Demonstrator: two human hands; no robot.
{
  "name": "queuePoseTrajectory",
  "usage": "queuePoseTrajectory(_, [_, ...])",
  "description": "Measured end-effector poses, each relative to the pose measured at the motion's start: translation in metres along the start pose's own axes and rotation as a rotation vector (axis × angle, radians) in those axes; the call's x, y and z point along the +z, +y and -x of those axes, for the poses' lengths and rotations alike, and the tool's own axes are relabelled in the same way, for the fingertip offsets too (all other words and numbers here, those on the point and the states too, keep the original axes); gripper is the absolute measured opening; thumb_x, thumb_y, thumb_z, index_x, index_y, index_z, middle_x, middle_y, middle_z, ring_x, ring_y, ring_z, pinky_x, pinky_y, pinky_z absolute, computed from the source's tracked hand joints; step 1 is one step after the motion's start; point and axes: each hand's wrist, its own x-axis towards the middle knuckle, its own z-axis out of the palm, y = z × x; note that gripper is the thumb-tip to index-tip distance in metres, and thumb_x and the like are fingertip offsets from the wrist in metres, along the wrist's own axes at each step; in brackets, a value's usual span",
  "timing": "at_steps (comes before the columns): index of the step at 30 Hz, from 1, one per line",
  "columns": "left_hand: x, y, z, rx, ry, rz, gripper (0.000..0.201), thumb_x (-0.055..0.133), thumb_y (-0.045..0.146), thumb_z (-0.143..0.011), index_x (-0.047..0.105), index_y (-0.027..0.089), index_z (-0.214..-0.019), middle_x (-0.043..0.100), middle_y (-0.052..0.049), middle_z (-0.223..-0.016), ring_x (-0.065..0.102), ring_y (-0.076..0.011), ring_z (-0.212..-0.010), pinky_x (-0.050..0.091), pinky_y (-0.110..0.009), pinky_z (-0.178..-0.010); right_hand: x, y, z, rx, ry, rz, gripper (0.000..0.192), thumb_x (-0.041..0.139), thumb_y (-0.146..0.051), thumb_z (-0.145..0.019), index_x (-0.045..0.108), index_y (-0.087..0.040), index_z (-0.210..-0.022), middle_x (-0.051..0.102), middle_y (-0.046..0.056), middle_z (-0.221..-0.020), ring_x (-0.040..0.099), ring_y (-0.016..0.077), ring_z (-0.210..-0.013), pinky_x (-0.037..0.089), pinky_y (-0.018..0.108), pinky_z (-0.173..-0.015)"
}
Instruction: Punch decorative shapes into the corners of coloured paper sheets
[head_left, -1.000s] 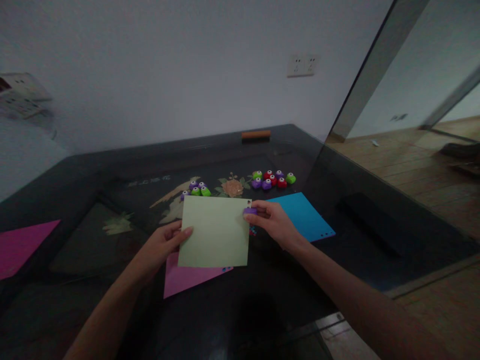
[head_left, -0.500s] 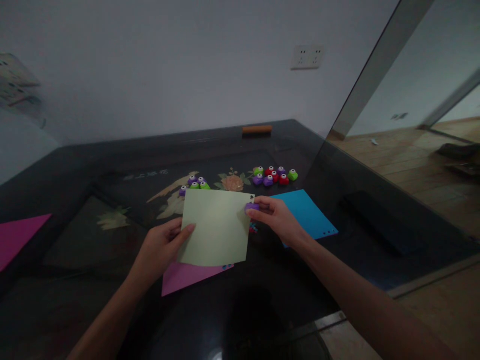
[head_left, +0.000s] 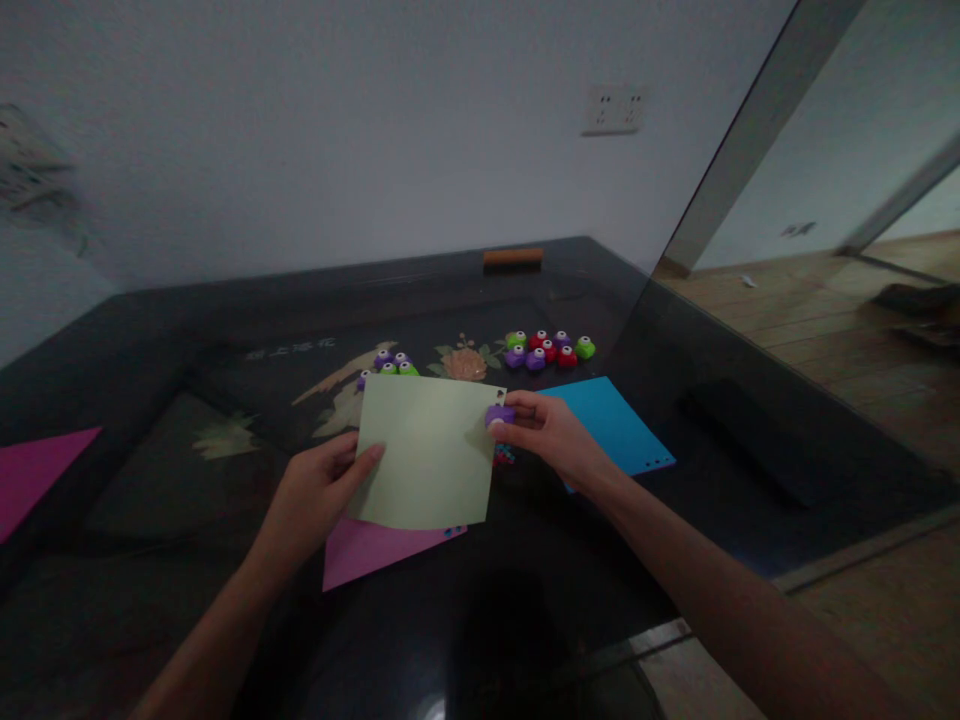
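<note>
My left hand [head_left: 315, 492] grips the left edge of a pale green paper sheet [head_left: 424, 450], held just above the dark table [head_left: 150, 340]. My right hand [head_left: 551, 435] pinches a small purple punch [head_left: 498, 415] clamped on the sheet's right edge, near its top corner, where a small hole shows. A pink sheet [head_left: 375, 550] lies flat under the green one. A blue sheet [head_left: 619, 425] with holes along one edge lies to the right of my right hand.
Several small punches lie behind the sheets: a red, purple and green cluster [head_left: 547, 351] and a smaller cluster [head_left: 391, 364]. Tiny coloured bits [head_left: 504, 457] lie under the green sheet's right edge. Another pink sheet [head_left: 37, 475] is at the far left. An orange block [head_left: 512, 257] sits by the wall.
The green sheet and both hands have shifted slightly left and up on the picture; the punch has stayed clamped on the right edge.
</note>
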Motion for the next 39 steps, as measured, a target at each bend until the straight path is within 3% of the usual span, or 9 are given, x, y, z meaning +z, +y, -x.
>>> queuePoseTrajectory(7, [0.0001, -0.0025, 0.0002, -0.019, -0.048, 0.029, 0.032, 0.058, 0.044, -0.076, 0.068, 0.017, -0.09, 0.072, -0.004, -0.078, 0.066, -0.0229, -0.073, 0.051, -0.028, -0.059, -0.0002, 0.0001, 0.0008, 0.026, 0.009, 0.011, 0.033, 0.076, -0.022, -0.063, 0.06, -0.017, -0.092, 0.07, 0.005, -0.095, 0.066, 0.0183, -0.089, 0.051, 0.038, -0.085])
queuePoseTrajectory(19, [0.0007, 0.0004, -0.0008, 0.018, -0.029, -0.001, 0.026, 0.058, 0.042, -0.075, 0.068, 0.019, -0.082, 0.07, -0.003, -0.073, 0.066, -0.0228, -0.07, 0.05, -0.027, -0.055, 0.0007, -0.0012, 0.0016, -0.015, 0.01, 0.05, 0.024, 0.075, -0.026, -0.066, 0.061, -0.019, -0.084, 0.07, 0.002, -0.088, 0.066, 0.0167, -0.083, 0.053, 0.036, -0.08])
queuePoseTrajectory(39, [-0.0051, 0.001, 0.0007, -0.04, 0.083, -0.011, 0.029, 0.059, 0.047, -0.072, 0.068, 0.021, -0.08, 0.07, -0.001, -0.07, 0.062, -0.0191, -0.062, 0.046, -0.024, -0.048, -0.004, -0.0012, -0.0012, 0.02, -0.015, -0.099, 0.026, 0.072, -0.029, -0.07, 0.062, -0.019, -0.092, 0.07, 0.003, -0.086, 0.066, 0.015, -0.076, 0.054, 0.035, -0.078])
